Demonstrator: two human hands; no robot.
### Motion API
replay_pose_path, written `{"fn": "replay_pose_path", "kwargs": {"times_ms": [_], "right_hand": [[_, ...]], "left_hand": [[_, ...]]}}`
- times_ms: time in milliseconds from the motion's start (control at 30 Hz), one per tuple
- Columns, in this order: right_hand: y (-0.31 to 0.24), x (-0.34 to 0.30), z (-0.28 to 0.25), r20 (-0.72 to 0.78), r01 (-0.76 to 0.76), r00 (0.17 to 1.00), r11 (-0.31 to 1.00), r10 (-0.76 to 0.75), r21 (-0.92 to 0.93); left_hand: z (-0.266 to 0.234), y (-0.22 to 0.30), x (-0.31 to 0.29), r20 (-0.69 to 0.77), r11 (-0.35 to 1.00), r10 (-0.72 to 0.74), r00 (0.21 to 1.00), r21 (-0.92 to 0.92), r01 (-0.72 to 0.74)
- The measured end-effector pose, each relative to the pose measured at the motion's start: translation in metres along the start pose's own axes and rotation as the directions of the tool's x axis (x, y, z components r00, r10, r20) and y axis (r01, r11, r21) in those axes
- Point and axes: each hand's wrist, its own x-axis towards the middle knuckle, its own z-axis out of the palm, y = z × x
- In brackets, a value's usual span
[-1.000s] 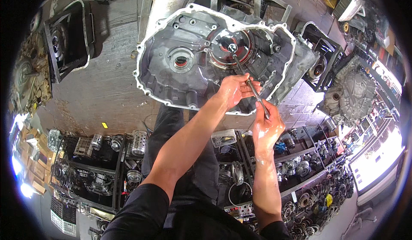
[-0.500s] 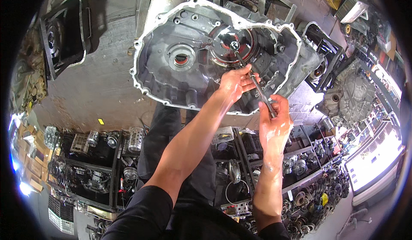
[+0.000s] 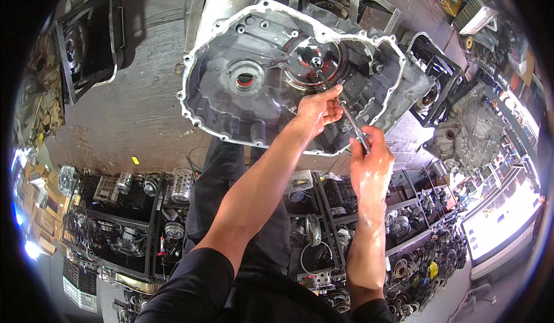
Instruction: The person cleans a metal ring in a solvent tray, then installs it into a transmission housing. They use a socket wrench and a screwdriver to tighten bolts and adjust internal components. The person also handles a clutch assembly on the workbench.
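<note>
A large grey metal gearbox housing (image 3: 222, 101) with a pale machined rim lies open in front of me. Inside it, a round bore (image 3: 287, 79) with a reddish ring is wet with fluid. A long, slim steel bar tool (image 3: 350, 116) slants from this bore toward me; its exact kind is unclear. My left hand (image 3: 314, 110) is closed around the tool's middle, thumb along it and fingers curled beneath. My right hand (image 3: 370, 157) grips the near end between thumb and fingers. Both hands look wet.
A smaller bore (image 3: 246, 78) sits left in the housing. Metal frames (image 3: 86, 46) holding parts flank it, with another casing (image 3: 476, 124) at right. Below, a black rack (image 3: 153, 230) carries several metal parts. Ring-shaped parts (image 3: 412, 271) are heaped at lower right.
My right hand and the tool's near end have shifted very slightly. My left hand keeps its hold, and the housing stays in place apart from a small shift of the view.
</note>
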Motion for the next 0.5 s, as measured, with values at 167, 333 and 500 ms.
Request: {"fn": "replay_pose_path", "kwargs": {"times_ms": [167,333,500], "right_hand": [[0.002,0.011,-0.002,0.122,-0.084,0.987,0.985,0.102,-0.150],[0.006,0.008,-0.005,0.179,-0.022,0.983,0.997,0.034,-0.070],[0.009,0.013,-0.002,0.106,-0.056,0.992,0.995,0.066,-0.086]], "left_hand": [[-0.004,0.003,-0.001,0.222,0.951,0.042,0.974,-0.307,0.029],[0.000,-0.002,0.000,0.028,0.998,0.024,0.999,-0.058,-0.023],[0.004,0.002,0.003,0.071,0.986,-0.048,0.996,-0.155,0.059]]}}
